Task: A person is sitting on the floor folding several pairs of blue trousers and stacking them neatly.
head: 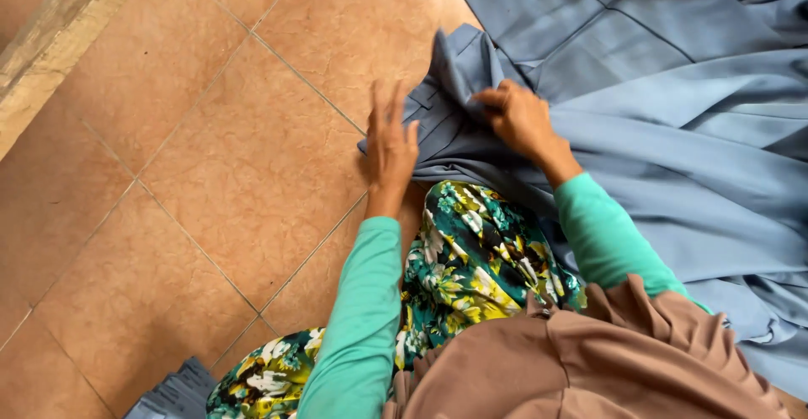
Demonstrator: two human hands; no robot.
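Nearest the lens, a brown head covering [589, 360] draped over the shoulders, then green sleeves [362, 310] and a floral skirt [471, 259] in teal, yellow and white over the lap — kneeling or sitting low on the floor [194, 175], by the look of it.

Spread out ahead and to the right on the terracotta tiles, a large blue-grey cloth [673, 133], mostly flat with long seams or creases across it, rumpled toward the lower right. Laid on the floor probably because of its size — room enough there to lie wide.

Left hand [390, 145] open, fingers straight and together, palm pressed down on the near edge of the cloth where it meets bare tile; nothing gripped. Seemingly pinning that edge flat so it cannot slide.

Right hand [518, 116] curled, fingertips pinched into a raised fold of the cloth just beside the left hand, bunching the pleated corner upward. Folds fanned between the two hands, one hand anchoring, the other gathering.

Top left, a worn wooden ledge [50, 40] along the tiles. Bottom left, a small corner of ribbed grey-blue fabric [177, 394], well apart from both hands; impossible to tell whether part of the same cloth.
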